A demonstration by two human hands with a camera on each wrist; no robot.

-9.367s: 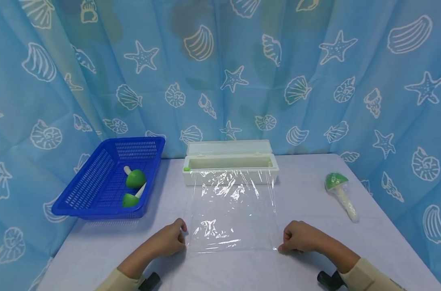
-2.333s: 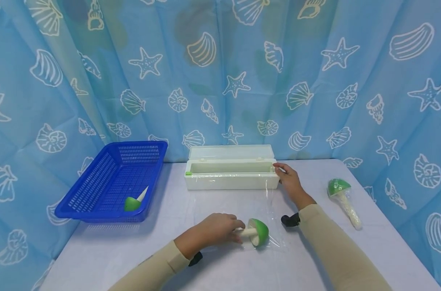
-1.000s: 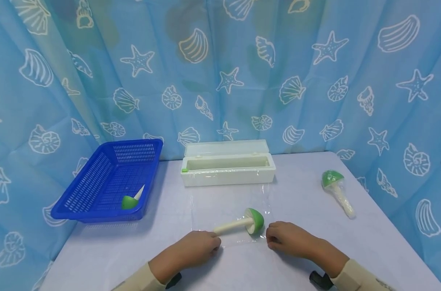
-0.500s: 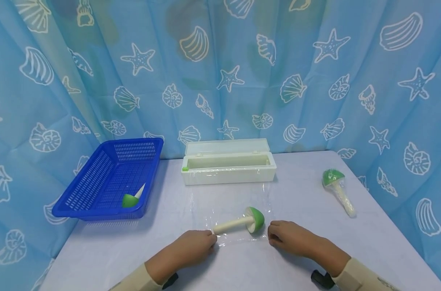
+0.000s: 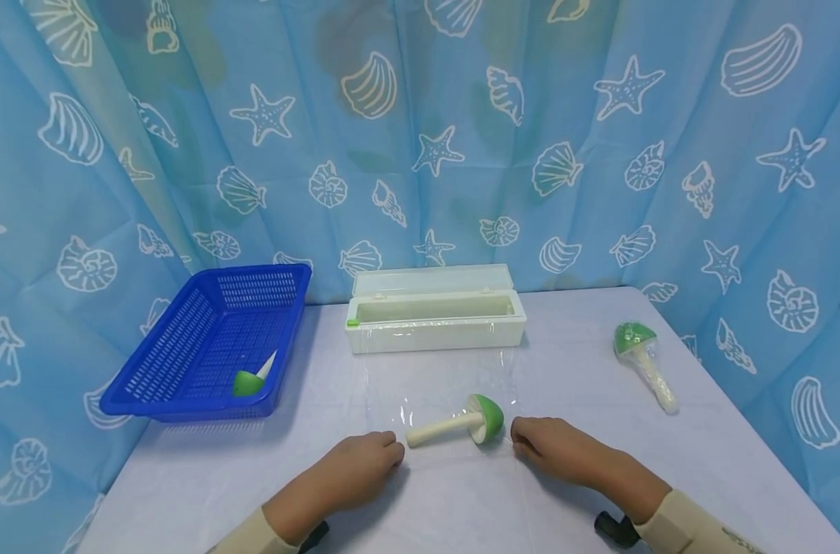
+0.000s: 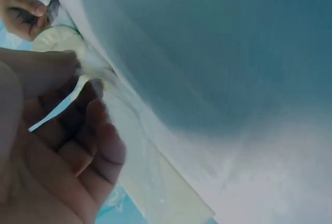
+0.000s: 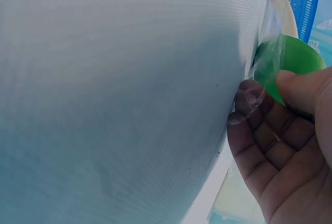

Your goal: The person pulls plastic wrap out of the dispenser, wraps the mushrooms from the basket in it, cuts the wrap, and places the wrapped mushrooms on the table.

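A toy mushroom (image 5: 488,419) with a green cap and a white stem lies on its side on a clear sheet of cling film (image 5: 441,381). The film runs across the white cloth from a long white dispenser box (image 5: 437,336). Near the stem's end, my left hand (image 5: 361,471) pinches the film's near edge. Beyond the cap, the near right corner of the film is pinched by my right hand (image 5: 564,454). In the right wrist view the film (image 7: 270,63) stretches from thumb and fingers over the green cap (image 7: 301,55).
At the left stands a blue plastic basket (image 5: 205,308) with another green-capped mushroom (image 5: 248,382) inside. A mushroom wrapped in film (image 5: 647,368) lies at the right of the table. The box's lid (image 5: 432,278) is raised, close to the blue shell-print curtain (image 5: 406,154).
A mushroom has gone from the basket onto the film, set there by my left hand. My right hand has come from the box to the film's corner; my left has shifted left from the stem.
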